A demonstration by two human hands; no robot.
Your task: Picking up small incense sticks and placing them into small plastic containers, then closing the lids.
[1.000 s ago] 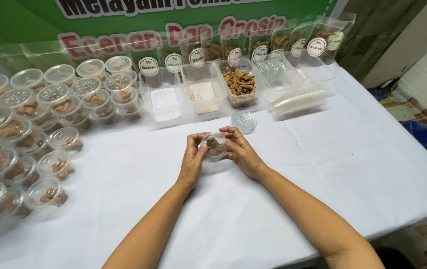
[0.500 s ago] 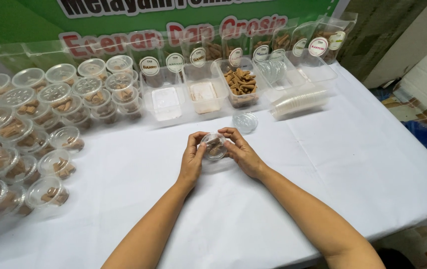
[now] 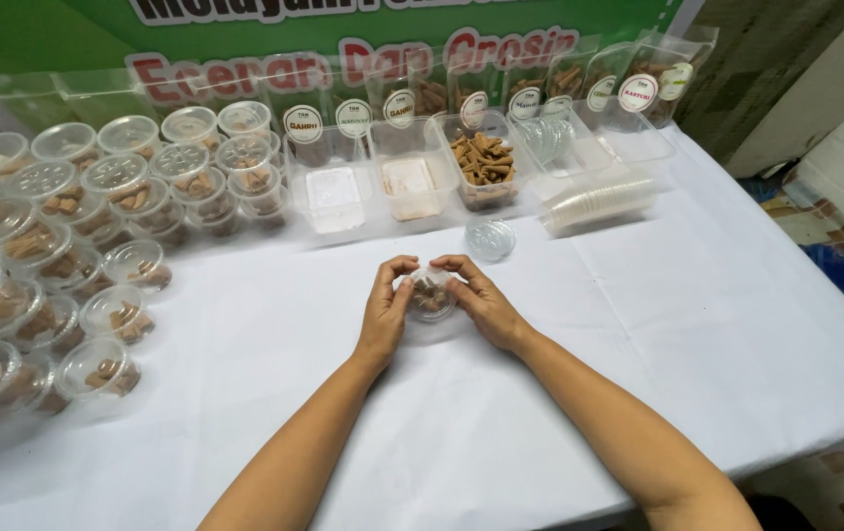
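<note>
A small clear plastic cup (image 3: 430, 295) with brown cone-shaped pieces inside rests on the white tablecloth (image 3: 638, 324) at the middle. My left hand (image 3: 386, 313) grips its left side and my right hand (image 3: 481, 300) grips its right side, fingertips curled over the lid rim. A loose clear lid (image 3: 490, 239) lies just beyond my right hand.
Several lidded cups of brown pieces (image 3: 112, 315) crowd the left side. Open rectangular tubs (image 3: 482, 169) stand at the back, one holding brown cones. A lying stack of empty cups (image 3: 599, 202) is at the back right. A green banner hangs behind.
Both hands stay on the cup in the same spot; the fingers have shifted slightly around the rim.
</note>
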